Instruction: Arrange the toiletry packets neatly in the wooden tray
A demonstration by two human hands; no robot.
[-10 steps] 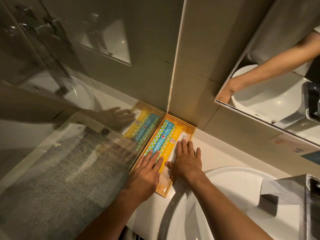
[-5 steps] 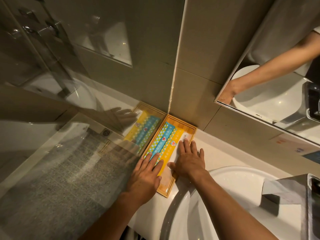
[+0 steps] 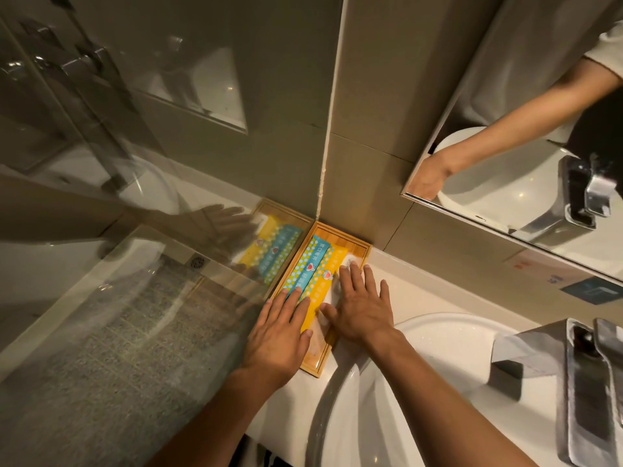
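Observation:
A narrow wooden tray point(image 3: 358, 246) sits in the counter corner against the tiled wall and the glass panel. Inside lie a blue dotted packet point(image 3: 308, 264), a yellow dotted packet point(image 3: 326, 276) beside it, and a pale white packet point(image 3: 349, 259) at the right. My left hand point(image 3: 279, 332) lies flat with fingers spread on the near ends of the blue and yellow packets. My right hand point(image 3: 362, 305) lies flat on the white packet, its fingertips near the packet's far end. The tray's near half is mostly covered by both hands.
A white basin point(image 3: 421, 382) sits right of the tray, with a chrome tap point(image 3: 586, 375) at the far right. The glass shower panel point(image 3: 135, 298) stands immediately left of the tray and mirrors it. A wall mirror point(image 3: 526, 146) hangs above right.
Both hands stay flat on the packets and have slid slightly toward me along the tray. The packets remain side by side.

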